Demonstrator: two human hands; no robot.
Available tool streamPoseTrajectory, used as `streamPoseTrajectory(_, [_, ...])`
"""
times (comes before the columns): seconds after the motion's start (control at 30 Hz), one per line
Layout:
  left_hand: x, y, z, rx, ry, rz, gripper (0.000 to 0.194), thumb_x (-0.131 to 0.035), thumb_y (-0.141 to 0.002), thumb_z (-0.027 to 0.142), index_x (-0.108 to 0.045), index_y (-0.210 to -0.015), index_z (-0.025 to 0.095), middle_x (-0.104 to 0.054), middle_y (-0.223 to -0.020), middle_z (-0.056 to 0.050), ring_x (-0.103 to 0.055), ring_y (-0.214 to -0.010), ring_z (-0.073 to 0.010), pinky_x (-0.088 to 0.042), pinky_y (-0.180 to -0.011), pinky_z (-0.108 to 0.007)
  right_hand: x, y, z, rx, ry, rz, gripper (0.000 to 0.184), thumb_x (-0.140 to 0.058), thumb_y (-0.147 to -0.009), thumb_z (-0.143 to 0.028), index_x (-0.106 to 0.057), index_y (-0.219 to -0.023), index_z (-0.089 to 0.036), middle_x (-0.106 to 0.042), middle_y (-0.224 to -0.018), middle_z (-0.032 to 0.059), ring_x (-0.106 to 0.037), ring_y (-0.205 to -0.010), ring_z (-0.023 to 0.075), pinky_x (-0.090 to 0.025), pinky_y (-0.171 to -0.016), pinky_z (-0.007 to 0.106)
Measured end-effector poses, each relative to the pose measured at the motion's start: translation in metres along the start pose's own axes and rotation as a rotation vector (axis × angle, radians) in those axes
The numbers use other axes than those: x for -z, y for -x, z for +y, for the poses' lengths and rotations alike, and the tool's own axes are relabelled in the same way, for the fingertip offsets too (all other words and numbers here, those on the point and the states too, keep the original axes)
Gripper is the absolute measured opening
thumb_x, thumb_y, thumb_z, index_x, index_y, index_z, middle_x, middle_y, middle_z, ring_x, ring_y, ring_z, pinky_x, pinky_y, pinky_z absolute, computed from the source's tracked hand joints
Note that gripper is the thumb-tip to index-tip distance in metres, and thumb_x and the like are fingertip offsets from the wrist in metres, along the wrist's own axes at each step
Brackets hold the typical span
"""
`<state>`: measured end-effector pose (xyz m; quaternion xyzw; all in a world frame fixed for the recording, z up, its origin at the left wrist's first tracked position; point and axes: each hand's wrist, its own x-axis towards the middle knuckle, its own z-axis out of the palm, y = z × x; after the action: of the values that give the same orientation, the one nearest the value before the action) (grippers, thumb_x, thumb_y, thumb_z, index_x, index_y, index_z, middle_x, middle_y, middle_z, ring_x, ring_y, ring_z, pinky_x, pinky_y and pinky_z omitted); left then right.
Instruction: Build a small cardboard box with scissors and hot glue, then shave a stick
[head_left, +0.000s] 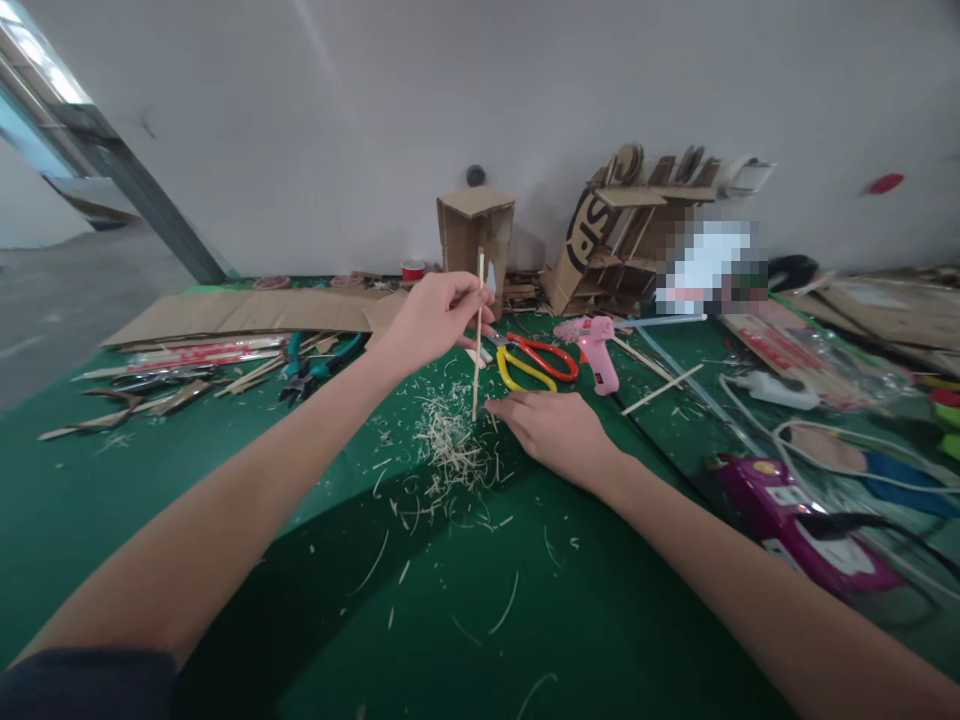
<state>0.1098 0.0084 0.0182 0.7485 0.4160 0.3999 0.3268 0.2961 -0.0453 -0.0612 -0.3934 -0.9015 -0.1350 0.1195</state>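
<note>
My left hand (442, 312) pinches a thin pale wooden stick (477, 365) between thumb and fingers and holds it nearly upright. The stick's lower end is just above a pile of fine wood shavings (454, 445) on the green table. My right hand (559, 435) is low beside the stick's lower end, its fingers drawn together; whatever they may hold is hidden. Just beyond it lie scissors (536, 365) with one red and one yellow handle. A pink glue gun (598, 352) stands to their right, showing a small red light.
Cardboard pieces (247, 315), teal-handled pliers (322, 365) and sticks in plastic are on the left. A cardboard box (480, 225) and a cardboard structure (622, 235) stand by the wall. A purple device (802, 520) with cables lies at right.
</note>
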Motion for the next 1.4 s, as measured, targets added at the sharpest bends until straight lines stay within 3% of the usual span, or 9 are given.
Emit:
streamPoseTrajectory(0.13, [0.001,-0.001,-0.001,-0.004,-0.005,-0.016,0.021,-0.041,-0.095,0.024,-0.057,-0.086,0.014,-0.067,-0.087,-0.009,-0.070,-0.076,-0.0136,-0.058,-0.055,-0.017,0.004,0.001,-0.003,0.043,-0.002,-0.055,0.038,-0.045,-0.086,-0.010,-0.065,-0.113,-0.027,-0.071,-0.093,-0.0003,-0.061,-0.076,0.0141,-0.027,-0.050,0.027])
streamPoseTrajectory(0.37, [0.003,-0.004,-0.007,-0.014,-0.008,-0.024,0.020,-0.041,-0.095,0.024,-0.058,-0.089,0.015,-0.067,-0.088,-0.009,-0.069,-0.078,-0.0137,-0.058,-0.055,-0.017,0.000,0.003,0.000,0.092,-0.036,0.021,0.039,-0.045,-0.088,-0.010,-0.061,-0.119,-0.027,-0.065,-0.123,-0.0011,-0.062,-0.087,0.0146,-0.038,-0.058,0.025])
streamPoseTrajectory(0.67, [0.003,-0.005,-0.010,-0.005,-0.010,-0.012,0.020,-0.041,-0.095,0.023,-0.058,-0.087,0.015,-0.068,-0.088,-0.008,-0.069,-0.077,-0.0127,-0.057,-0.055,-0.017,-0.003,0.004,0.000,0.102,-0.153,-0.023,0.042,-0.042,-0.086,-0.006,-0.061,-0.119,-0.024,-0.070,-0.113,-0.0001,-0.063,-0.095,0.0163,-0.046,-0.071,0.028])
streamPoseTrajectory(0.87, [0.004,-0.004,-0.010,-0.023,-0.007,-0.014,0.019,-0.042,-0.095,0.023,-0.057,-0.085,0.016,-0.068,-0.088,-0.008,-0.070,-0.076,-0.0129,-0.057,-0.055,-0.017,-0.001,0.002,0.001,0.097,-0.146,-0.041,0.036,-0.043,-0.088,-0.010,-0.063,-0.115,-0.024,-0.070,-0.110,0.0000,-0.063,-0.098,0.0165,-0.046,-0.068,0.027])
streamPoseTrajectory(1.0, [0.003,-0.004,-0.008,0.006,0.004,-0.014,0.019,-0.044,-0.094,0.025,-0.058,-0.086,0.016,-0.069,-0.089,-0.009,-0.069,-0.077,-0.0125,-0.057,-0.056,-0.016,0.002,0.004,0.004,0.034,-0.174,0.025,0.031,-0.043,-0.092,-0.016,-0.064,-0.113,-0.027,-0.071,-0.109,-0.0015,-0.064,-0.095,0.0149,-0.045,-0.065,0.025])
streamPoseTrajectory(1.17, [0.002,-0.004,-0.007,0.013,0.017,-0.001,0.016,-0.047,-0.093,0.026,-0.058,-0.086,0.016,-0.069,-0.087,-0.008,-0.070,-0.076,-0.0137,-0.057,-0.056,-0.017,0.001,0.004,0.005,-0.033,-0.204,0.173,0.031,-0.040,-0.095,-0.016,-0.065,-0.111,-0.024,-0.070,-0.113,0.0012,-0.063,-0.096,0.0152,-0.047,-0.076,0.027])
streamPoseTrajectory(1.4, [0.001,-0.003,-0.007,0.008,0.021,0.005,0.016,-0.048,-0.092,0.026,-0.057,-0.082,0.016,-0.068,-0.087,-0.007,-0.070,-0.076,-0.0145,-0.057,-0.053,-0.018,-0.011,0.001,0.004,-0.047,-0.263,0.089,0.030,-0.042,-0.095,-0.020,-0.061,-0.119,-0.022,-0.067,-0.119,0.0026,-0.061,-0.101,0.0186,-0.049,-0.079,0.031])
